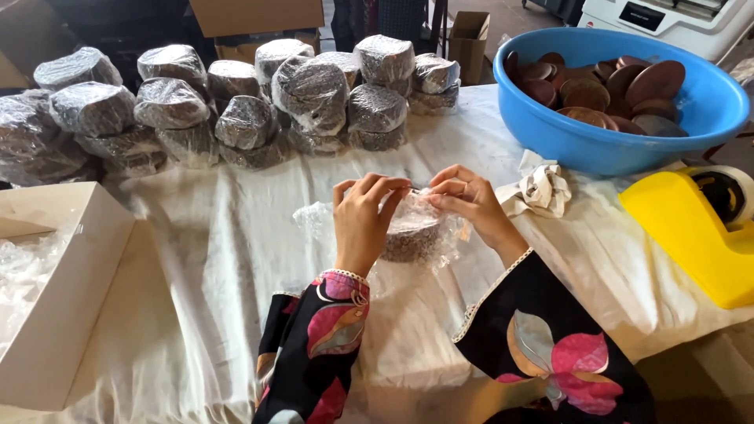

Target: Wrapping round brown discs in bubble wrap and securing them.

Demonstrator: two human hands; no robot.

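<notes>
A stack of dark round discs (411, 238) stands on the white cloth at the middle of the table, partly covered in clear plastic wrap (314, 222). My left hand (363, 220) grips the wrap at the stack's left side, fingers curled over the top. My right hand (470, 201) pinches the wrap at the top right of the stack. Both sleeves are black with pink flowers.
Several wrapped stacks (245, 122) are piled along the table's far edge. A blue tub (711, 114) of brown discs sits at the far right, a crumpled cloth (542, 191) beside it. A yellow tape dispenser (695, 235) lies at the right; a white box (67, 302) at the left.
</notes>
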